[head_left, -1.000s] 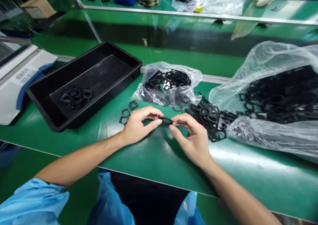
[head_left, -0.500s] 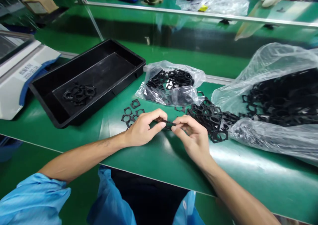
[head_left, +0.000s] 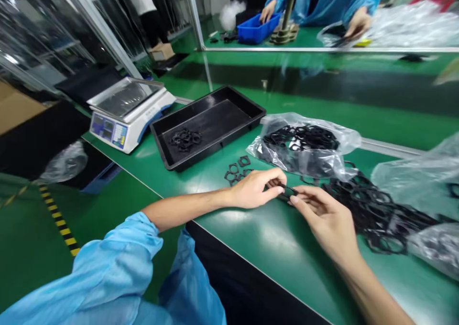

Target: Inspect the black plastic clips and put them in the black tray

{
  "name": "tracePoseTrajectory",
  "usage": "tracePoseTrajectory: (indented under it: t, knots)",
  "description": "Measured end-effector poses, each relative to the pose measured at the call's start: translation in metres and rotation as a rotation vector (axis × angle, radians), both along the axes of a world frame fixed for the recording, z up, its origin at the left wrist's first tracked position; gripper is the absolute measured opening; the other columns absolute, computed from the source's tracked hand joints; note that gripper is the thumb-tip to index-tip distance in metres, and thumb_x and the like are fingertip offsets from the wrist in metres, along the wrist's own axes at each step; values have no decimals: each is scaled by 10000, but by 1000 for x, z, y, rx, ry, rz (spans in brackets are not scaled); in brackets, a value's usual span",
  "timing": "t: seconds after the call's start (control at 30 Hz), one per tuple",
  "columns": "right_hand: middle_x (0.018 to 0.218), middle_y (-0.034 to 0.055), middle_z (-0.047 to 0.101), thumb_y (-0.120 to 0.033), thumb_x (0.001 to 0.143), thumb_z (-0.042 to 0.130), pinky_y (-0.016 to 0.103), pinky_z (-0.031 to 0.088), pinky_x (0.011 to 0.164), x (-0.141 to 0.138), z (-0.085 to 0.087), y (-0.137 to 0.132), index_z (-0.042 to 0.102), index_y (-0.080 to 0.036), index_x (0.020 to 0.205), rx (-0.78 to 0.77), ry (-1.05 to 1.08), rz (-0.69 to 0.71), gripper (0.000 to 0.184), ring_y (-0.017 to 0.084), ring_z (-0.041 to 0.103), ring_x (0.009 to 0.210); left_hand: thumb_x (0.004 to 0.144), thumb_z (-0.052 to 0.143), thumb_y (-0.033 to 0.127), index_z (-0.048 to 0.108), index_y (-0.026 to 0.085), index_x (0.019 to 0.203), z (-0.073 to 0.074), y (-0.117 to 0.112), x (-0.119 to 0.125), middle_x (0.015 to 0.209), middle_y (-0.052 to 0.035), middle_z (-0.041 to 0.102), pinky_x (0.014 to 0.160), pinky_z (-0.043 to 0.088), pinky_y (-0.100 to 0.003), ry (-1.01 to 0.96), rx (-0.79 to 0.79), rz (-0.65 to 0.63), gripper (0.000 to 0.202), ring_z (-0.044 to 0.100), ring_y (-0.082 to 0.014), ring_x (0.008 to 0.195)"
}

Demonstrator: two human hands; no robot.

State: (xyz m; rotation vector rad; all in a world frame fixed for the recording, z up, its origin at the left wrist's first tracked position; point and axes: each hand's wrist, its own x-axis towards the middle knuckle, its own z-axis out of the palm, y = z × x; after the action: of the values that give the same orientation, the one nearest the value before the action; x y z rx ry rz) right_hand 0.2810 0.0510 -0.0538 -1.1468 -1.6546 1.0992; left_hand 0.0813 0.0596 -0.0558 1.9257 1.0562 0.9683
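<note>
Between my two hands is a small black ring-shaped part [head_left: 289, 190], seen nearly edge-on above the green bench. My left hand [head_left: 256, 189] pinches its left end between thumb and fingers. From the other side, the thumb and fingertips of my right hand [head_left: 324, 215] grip it too. Several flat black frames with round holes [head_left: 234, 168] lie just beyond my left hand. A heap of similar black parts [head_left: 373, 210] spreads to the right of my right hand. Beyond my hands, a clear plastic bag [head_left: 304, 162] holds more of them.
A black tray [head_left: 222, 148] with a small pile of parts [head_left: 184, 139] stands at the back left, beside a weighing scale [head_left: 125, 110]. Another plastic bag [head_left: 401, 177] lies at the right. Across the divider, a co-worker's hand [head_left: 267, 12] reaches into a blue bin [head_left: 254, 31].
The view has swung left and up, bringing the whole scale and a co-worker into sight. Both my hands keep hold of the black part, with little change in grip.
</note>
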Motion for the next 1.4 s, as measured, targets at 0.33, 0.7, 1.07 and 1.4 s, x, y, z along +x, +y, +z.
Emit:
tracePoseTrajectory:
  t: [0.33,0.7,1.07,1.4]
  knots:
    - [959,108,737,-200,890,595,414,533,803,26,4,10,738,-191,957,453,-731,-46,158,292,653,921,844,676,503,652,191,934,44,-6,-197,786,29,653,725,552,-312,355,296,742,326,602,-124,716]
    - [1077,165,676,-113,887,568,443,523,843,22,4,4,693,-132,1191,405,-895,228,330,313,606,938,916,592,340,657,231,998,44,-29,-152,1068,-39,699,998,507,-490,638,475,441,151,633,-271,1053]
    - [982,71,646,-285,881,644,352,616,743,8,-2,-1,653,-192,1246,167,-212,177,377,175,668,746,875,681,274,628,182,1075,8,4,-56,1034,-84,672,876,489,-392,813,202,80,227,614,-254,978]
    - [909,57,727,-103,774,628,349,652,740,5,-12,-3,725,-210,1068,36,-103,79,328,198,732,758,816,682,203,567,197,875,11,21,-58,836,-11,592,712,444,-290,761,155,-34,130,586,-182,782]
